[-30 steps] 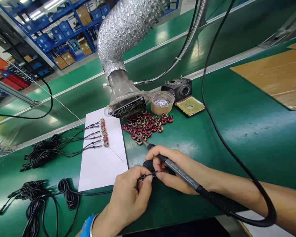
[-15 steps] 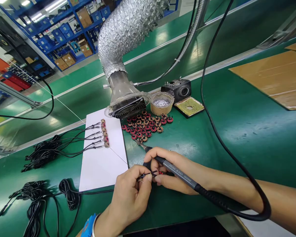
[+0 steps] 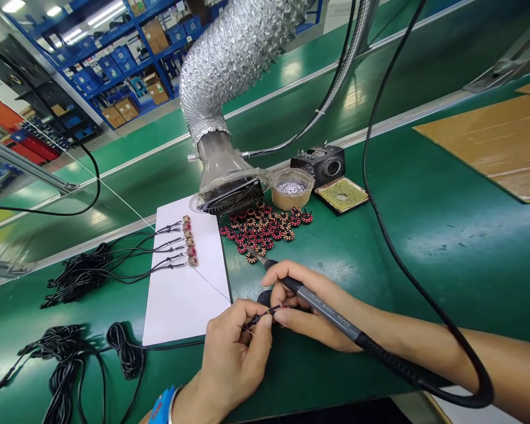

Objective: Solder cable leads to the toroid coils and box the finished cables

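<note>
My left hand point(image 3: 236, 347) pinches the end of a black cable point(image 3: 262, 316) between thumb and fingers, with a thin strand of solder wire point(image 3: 211, 284) running down to it. Close against it, my right hand point(image 3: 313, 306) is closed around a grey and black soldering iron point(image 3: 331, 312), whose tip points up and left toward a pile of small red and black wound ring coils point(image 3: 265, 227). The fingertips of both hands meet at the cable end. Whatever small part the right fingertips pinch is mostly hidden.
A fume extractor point(image 3: 234, 197) on a silver duct point(image 3: 229, 65) overhangs the coils. Behind them stand a solder-filled bowl point(image 3: 291, 191), an iron stand point(image 3: 324, 164) and a yellow sponge point(image 3: 342, 194). Wired coils point(image 3: 189, 241) line a white board point(image 3: 168, 312); cable bundles point(image 3: 126, 350) and cardboard point(image 3: 494, 141) lie around.
The view has shifted slightly. My right fingers have closed in a little over the small part, and the iron has moved slightly right and down. Both hands keep their grip.
</note>
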A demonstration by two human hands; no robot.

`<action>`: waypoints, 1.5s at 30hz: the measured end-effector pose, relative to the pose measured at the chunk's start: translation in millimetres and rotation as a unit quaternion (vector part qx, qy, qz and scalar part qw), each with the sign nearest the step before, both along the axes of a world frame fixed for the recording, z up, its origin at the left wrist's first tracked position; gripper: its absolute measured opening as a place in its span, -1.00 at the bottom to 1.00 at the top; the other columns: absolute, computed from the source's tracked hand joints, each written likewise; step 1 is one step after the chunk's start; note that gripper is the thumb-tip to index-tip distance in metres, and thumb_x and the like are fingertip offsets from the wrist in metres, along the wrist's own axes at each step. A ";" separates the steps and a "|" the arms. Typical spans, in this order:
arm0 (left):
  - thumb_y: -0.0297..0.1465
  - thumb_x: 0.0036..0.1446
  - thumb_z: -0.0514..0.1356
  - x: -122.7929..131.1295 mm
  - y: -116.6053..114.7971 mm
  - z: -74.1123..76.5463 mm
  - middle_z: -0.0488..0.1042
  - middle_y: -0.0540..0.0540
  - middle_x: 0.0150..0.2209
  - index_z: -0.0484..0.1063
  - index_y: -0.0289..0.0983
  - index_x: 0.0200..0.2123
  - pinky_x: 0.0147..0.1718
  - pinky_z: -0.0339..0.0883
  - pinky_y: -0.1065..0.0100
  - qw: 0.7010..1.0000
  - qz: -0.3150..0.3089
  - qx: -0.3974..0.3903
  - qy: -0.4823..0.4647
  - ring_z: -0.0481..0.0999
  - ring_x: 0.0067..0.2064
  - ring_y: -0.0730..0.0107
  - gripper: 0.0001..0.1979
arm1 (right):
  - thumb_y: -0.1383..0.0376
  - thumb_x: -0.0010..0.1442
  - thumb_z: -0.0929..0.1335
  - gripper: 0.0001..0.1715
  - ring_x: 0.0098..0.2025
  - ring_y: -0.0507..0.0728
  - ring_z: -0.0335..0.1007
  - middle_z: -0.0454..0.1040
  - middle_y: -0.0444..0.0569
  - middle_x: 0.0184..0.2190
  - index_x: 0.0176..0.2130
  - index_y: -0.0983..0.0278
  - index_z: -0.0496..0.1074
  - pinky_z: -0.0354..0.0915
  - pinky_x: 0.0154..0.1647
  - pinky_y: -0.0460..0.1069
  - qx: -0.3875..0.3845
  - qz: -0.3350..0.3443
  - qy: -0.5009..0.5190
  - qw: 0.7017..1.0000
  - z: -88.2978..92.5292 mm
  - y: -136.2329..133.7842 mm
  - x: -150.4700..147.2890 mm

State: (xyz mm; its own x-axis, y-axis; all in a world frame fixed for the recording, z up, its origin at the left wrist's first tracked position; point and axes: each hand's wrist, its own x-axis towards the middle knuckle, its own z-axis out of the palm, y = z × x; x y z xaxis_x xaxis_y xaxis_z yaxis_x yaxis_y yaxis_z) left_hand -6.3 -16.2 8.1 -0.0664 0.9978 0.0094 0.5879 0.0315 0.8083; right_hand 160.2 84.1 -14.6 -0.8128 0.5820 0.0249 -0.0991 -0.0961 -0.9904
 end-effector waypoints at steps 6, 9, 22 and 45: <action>-0.40 0.25 0.11 -2.1 2.2 -0.4 0.38 0.03 -0.55 0.46 -0.27 -0.27 -0.59 0.13 0.51 0.999 -0.032 0.015 0.042 0.25 -0.58 0.56 -0.87 | 0.39 0.21 0.33 -0.63 -0.39 -0.02 0.33 0.39 -0.15 -0.33 0.00 0.19 0.20 0.28 -0.34 -0.11 0.074 -0.019 -0.025 0.997 1.5 -0.7 2.9; -0.42 0.25 0.10 -2.1 3.8 2.5 0.46 0.00 -0.50 0.47 -0.27 -0.24 -0.55 0.20 0.51 0.997 -0.049 0.024 0.062 0.33 -0.54 0.53 -0.86 | 0.38 0.19 0.34 -0.61 -0.41 -0.02 0.33 0.40 -0.15 -0.32 0.00 0.19 0.20 0.28 -0.37 -0.12 0.090 -0.014 -0.043 0.995 3.9 1.2 7.0; -0.45 0.25 0.10 -4.6 4.4 8.0 0.47 0.02 -0.52 0.44 -0.28 -0.25 -0.61 0.18 0.53 0.993 -0.054 0.052 0.093 0.35 -0.58 0.55 -0.89 | 0.50 0.13 0.31 -0.49 -0.30 -0.02 0.38 0.35 -0.06 -0.19 0.04 0.21 0.17 0.35 -0.28 -0.12 0.068 0.057 -0.034 0.995 3.7 7.1 10.1; -0.46 0.23 0.13 -4.1 3.8 2.4 0.55 0.00 -0.40 0.44 -0.26 -0.21 -0.53 0.29 0.50 0.987 -0.073 0.084 0.118 0.48 -0.48 0.49 -0.90 | 0.45 0.21 0.28 -0.62 -0.36 -0.01 0.36 0.40 -0.15 -0.34 0.00 0.18 0.20 0.32 -0.32 -0.11 0.142 -0.029 -0.022 0.989 2.2 3.9 7.4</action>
State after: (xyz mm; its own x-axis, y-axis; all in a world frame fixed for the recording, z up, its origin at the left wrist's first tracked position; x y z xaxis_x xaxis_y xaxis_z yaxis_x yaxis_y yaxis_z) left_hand -10.4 -12.5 10.6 0.1011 0.9795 0.1744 0.7492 -0.1903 0.6344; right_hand 167.6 88.0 -12.4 -0.7825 0.6022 0.1585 -0.0521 0.1902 -0.9804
